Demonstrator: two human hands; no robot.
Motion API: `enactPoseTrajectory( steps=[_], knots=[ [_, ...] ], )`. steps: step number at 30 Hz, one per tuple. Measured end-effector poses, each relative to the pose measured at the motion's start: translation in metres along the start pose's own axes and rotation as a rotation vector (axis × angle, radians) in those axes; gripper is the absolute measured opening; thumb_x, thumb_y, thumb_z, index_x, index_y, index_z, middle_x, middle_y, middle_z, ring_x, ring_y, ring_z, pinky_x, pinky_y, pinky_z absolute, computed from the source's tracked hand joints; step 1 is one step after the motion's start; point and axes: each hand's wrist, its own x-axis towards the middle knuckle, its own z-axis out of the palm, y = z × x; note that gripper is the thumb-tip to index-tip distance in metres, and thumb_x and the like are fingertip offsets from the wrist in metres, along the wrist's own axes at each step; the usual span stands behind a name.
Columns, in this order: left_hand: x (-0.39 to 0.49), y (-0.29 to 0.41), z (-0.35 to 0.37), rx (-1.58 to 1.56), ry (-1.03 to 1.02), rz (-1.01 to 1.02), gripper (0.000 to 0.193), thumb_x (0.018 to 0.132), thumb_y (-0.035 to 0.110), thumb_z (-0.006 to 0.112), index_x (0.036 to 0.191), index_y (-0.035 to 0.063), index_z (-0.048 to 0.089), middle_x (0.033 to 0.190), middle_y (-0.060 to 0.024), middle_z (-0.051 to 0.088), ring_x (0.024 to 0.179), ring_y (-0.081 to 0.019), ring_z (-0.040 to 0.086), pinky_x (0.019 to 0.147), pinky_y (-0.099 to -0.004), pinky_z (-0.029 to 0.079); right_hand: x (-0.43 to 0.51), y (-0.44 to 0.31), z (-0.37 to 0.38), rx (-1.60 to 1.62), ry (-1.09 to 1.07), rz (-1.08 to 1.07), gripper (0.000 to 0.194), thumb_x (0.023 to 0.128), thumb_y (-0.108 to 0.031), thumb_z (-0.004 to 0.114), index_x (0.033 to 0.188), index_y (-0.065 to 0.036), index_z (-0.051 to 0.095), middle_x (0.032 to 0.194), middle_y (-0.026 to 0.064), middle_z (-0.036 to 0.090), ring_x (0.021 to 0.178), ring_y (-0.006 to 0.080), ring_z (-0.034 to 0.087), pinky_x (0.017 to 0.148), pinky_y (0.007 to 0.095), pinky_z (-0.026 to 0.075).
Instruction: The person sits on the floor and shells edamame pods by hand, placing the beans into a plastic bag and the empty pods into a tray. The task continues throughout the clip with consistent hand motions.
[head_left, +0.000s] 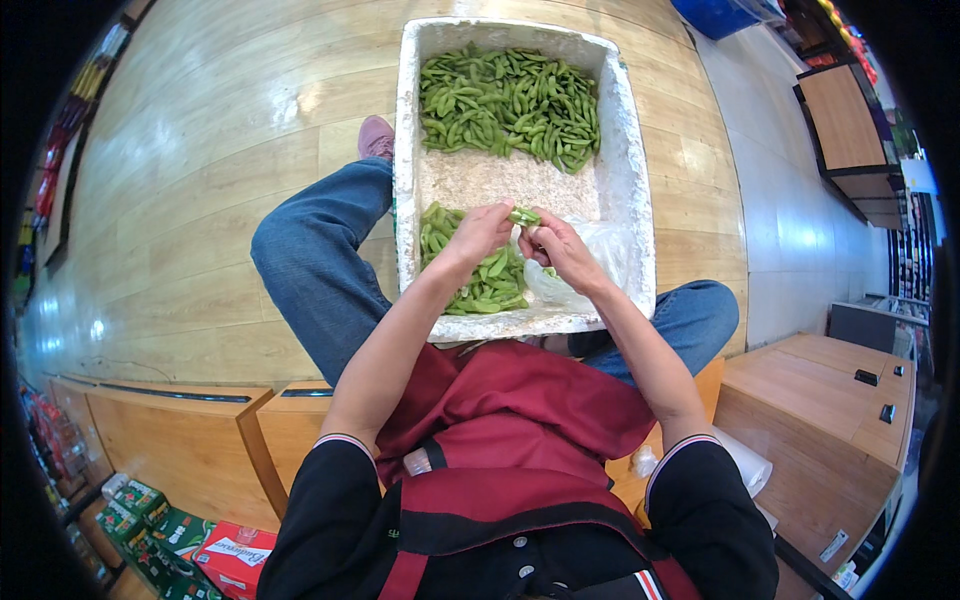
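Observation:
A white polystyrene foam box (637, 172) stands between my knees. My left hand (480, 234) and my right hand (564, 251) meet above its near half. Their fingertips pinch a green soybean pod (525, 217) from both sides; it looks partly split, with pale green inside. Beneath my left hand lies a near heap of green pods (491, 289). Below my right hand is a clear plastic bag (604, 251), with some light green pieces partly hidden inside. A larger heap of pods (510, 101) fills the far end of the box.
Wood-look floor (225, 195) surrounds the box. Wooden cabinets stand low left (172, 431) and right (817, 397). Beer cartons (234, 559) sit at the lower left, and a blue tub (716, 16) at the top right. A white roll (742, 461) lies by my right elbow.

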Motion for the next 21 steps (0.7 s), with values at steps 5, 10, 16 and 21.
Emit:
enactPoseTrajectory(
  steps=[5, 10, 16, 21],
  knots=[
    [0.0, -0.001, 0.003, 0.313, -0.133, 0.356, 0.04, 0.097, 0.034, 0.042, 0.068, 0.0063, 0.05, 0.061, 0.0067, 0.037, 0.055, -0.0044, 0.03, 0.05, -0.0234, 0.026, 0.002, -0.008, -0.025, 0.117, -0.174, 0.223, 0.026, 0.094, -0.029, 0.044, 0.095, -0.005, 0.055, 0.067, -0.0027, 0.05, 0.051, 0.0029, 0.034, 0.046, 0.0186, 0.027],
    [-0.002, -0.013, -0.003, 0.529, -0.196, 0.343, 0.035, 0.097, 0.031, 0.044, 0.084, 0.0013, 0.059, 0.07, 0.0056, 0.048, 0.064, -0.0054, 0.039, 0.056, -0.0224, 0.033, 0.006, -0.005, -0.027, -0.003, -0.257, 0.191, 0.034, 0.092, -0.041, 0.053, 0.081, -0.009, 0.058, 0.063, -0.0054, 0.048, 0.051, 0.0013, 0.035, 0.045, 0.0175, 0.026],
    [0.002, -0.021, -0.006, 0.23, -0.274, 0.231, 0.034, 0.098, 0.03, 0.04, 0.096, 0.0019, 0.059, 0.079, 0.0054, 0.053, 0.071, -0.004, 0.042, 0.065, -0.0196, 0.035, 0.008, -0.019, -0.027, -0.112, -0.253, 0.204, 0.034, 0.09, -0.039, 0.057, 0.075, -0.009, 0.057, 0.062, -0.0057, 0.049, 0.052, 0.0016, 0.039, 0.046, 0.0174, 0.029],
    [0.004, -0.019, -0.006, 0.232, -0.109, 0.174, 0.045, 0.097, 0.037, 0.036, 0.09, 0.0009, 0.062, 0.073, 0.0004, 0.056, 0.067, -0.0091, 0.044, 0.064, -0.025, 0.038, 0.014, -0.024, -0.023, -0.267, -0.235, 0.154, 0.027, 0.09, -0.032, 0.054, 0.076, -0.008, 0.057, 0.063, -0.0051, 0.048, 0.055, 0.0027, 0.038, 0.048, 0.0191, 0.03]
  ],
)
